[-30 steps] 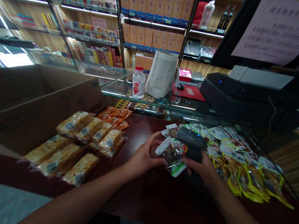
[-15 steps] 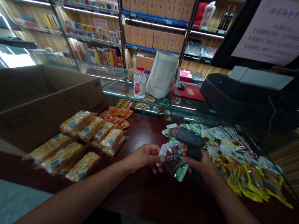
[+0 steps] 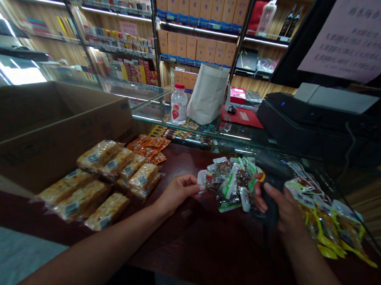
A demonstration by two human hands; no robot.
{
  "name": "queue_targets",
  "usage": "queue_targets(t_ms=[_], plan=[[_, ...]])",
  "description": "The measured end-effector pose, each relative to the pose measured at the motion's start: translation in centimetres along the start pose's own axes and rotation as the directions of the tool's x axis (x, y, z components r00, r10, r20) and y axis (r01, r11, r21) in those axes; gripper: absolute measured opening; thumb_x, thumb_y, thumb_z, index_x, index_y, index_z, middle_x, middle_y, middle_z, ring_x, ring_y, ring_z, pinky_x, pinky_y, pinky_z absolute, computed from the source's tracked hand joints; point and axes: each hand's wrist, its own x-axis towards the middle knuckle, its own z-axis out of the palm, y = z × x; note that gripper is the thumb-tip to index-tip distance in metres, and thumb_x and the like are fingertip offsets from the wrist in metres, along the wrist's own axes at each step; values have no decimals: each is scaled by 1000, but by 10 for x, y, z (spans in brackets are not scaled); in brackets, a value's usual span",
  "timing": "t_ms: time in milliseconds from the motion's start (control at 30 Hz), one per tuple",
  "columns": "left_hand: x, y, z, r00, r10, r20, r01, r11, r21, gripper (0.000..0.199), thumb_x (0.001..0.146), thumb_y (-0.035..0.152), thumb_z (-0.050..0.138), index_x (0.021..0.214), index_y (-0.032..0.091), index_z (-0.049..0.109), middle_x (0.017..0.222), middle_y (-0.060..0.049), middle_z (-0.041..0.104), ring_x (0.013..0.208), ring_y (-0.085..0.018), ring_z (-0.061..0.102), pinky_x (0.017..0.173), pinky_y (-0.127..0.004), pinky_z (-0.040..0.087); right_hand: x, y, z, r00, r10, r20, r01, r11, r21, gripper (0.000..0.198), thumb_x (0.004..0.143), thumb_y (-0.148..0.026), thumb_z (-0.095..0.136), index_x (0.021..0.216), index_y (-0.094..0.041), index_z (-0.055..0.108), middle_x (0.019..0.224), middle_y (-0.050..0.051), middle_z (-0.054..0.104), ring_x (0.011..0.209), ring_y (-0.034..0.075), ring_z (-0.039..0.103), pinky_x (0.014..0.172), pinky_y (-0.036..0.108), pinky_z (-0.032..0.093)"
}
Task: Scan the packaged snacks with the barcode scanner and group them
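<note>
My left hand pinches the pale end of a small clear snack packet at the left side of a pile. This pile of green-and-clear snack packets lies on the dark red tabletop. My right hand is wrapped round the grip of a dark barcode scanner, with its fingers near the yellow-orange trigger. The scanner is held over the pile's right side and hides part of it. To the right, yellow-edged snack pouches lie partly behind my right hand.
At left, wrapped blocks of pastry lie before a large cardboard box. Orange sachets lie beyond them. On the glass counter stand a red-capped bottle and a white bag. A black printer-like machine is at right.
The packet that was held up between both hands is now down at the pile, with my left hand at its end. My right hand has let go of it and moved right with the scanner.
</note>
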Motion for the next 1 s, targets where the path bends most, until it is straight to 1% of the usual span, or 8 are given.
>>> queue_targets(t_ms=[100,167,267,333,500,733,867,1000], plan=[[2,0,-1,992,76,-104,-77,997,0,36,52,37,91,67,15,66,68,2,68,62,-9,60,64,-22,54,1,-1,-3,999,-6,34,6,1000,6,31,81,-40,75,102,-21,63,70,-3,62,42,8,49,41,21,40],[2,0,-2,981,108,-159,-110,994,-2,35,52,36,90,65,15,66,67,2,66,62,-9,59,63,-22,54,0,7,1,1000,14,13,-13,995,-103,32,82,-45,74,99,-20,63,67,-3,62,42,9,50,40,21,40],[4,0,-3,964,144,-222,-151,989,-14,33,53,36,90,65,15,67,68,2,65,63,-10,58,65,-23,55,-3,22,12,993,114,27,-99,939,-329,39,83,-56,68,80,-17,63,52,-2,58,39,10,49,40,21,39],[6,0,-5,952,167,-255,-177,984,-17,32,54,36,89,66,15,67,69,2,65,64,-10,58,66,-24,55,-5,27,17,988,146,42,-117,909,-399,44,84,-60,64,74,-17,62,47,-2,56,39,10,49,41,21,38],[10,-1,-10,932,194,-306,-202,979,5,31,57,37,87,67,16,66,67,3,64,61,-10,58,64,-24,54,-7,27,15,991,135,25,-111,899,-423,46,87,-63,60,77,-19,61,49,-2,57,42,11,51,44,22,40],[11,-2,-10,924,228,-306,-229,973,35,31,58,38,86,66,15,65,67,3,63,62,-9,57,65,-22,52,-8,27,14,977,160,140,-80,886,-457,44,89,-61,58,76,-19,59,53,-2,59,45,11,52,46,22,41],[12,-2,-11,923,227,-311,-231,973,26,30,58,37,85,66,16,64,68,4,62,62,-9,57,66,-23,53,-11,26,16,982,157,107,-93,887,-452,45,89,-61,59,73,-19,59,52,-2,57,44,11,51,45,22,41],[13,-4,-13,916,245,-318,-219,969,116,25,63,34,80,66,16,64,63,4,60,59,-10,57,63,-22,51,-12,24,17,983,152,105,-90,890,-447,46,88,-61,59,70,-18,59,55,0,59,44,11,51,45,22,41]])
